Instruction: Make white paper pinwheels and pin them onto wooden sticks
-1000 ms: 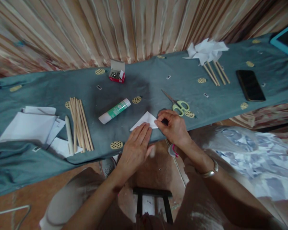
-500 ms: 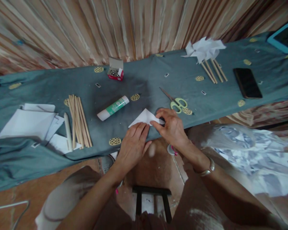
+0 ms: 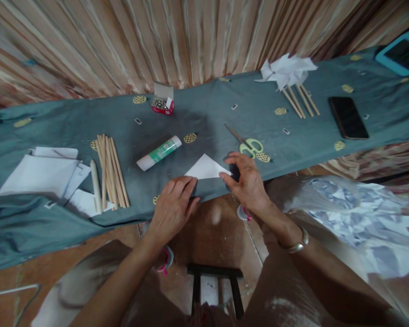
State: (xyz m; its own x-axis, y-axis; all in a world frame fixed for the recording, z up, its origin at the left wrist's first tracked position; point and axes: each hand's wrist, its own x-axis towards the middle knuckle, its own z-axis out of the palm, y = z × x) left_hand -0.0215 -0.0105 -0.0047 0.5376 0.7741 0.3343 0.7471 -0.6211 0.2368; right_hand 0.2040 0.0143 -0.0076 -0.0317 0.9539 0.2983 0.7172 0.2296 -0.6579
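Note:
A white paper folded into a triangle (image 3: 206, 168) lies flat at the front edge of the cloth-covered table. My left hand (image 3: 172, 204) rests its outstretched fingertips on the triangle's left corner. At the right corner, the thumb of my right hand (image 3: 247, 181) touches the paper, while the index finger is held apart from it. Just beyond that hand are scissors with green handles (image 3: 250, 147). A glue stick (image 3: 159, 153) with a green label lies on its side past my left hand.
Wooden sticks (image 3: 112, 172), a pale pointed stick (image 3: 96, 186) and white paper sheets (image 3: 37, 175) lie at left. A small red box (image 3: 162, 105) of metal pins stands behind. Paper pinwheels (image 3: 288, 70), a phone (image 3: 348, 118) and a bag of paper scraps (image 3: 357, 218) are at right.
My left hand has slid left and slightly down along the paper's lower edge, uncovering more of the triangle. The right hand's thumb and index finger are spread a little wider at the right corner.

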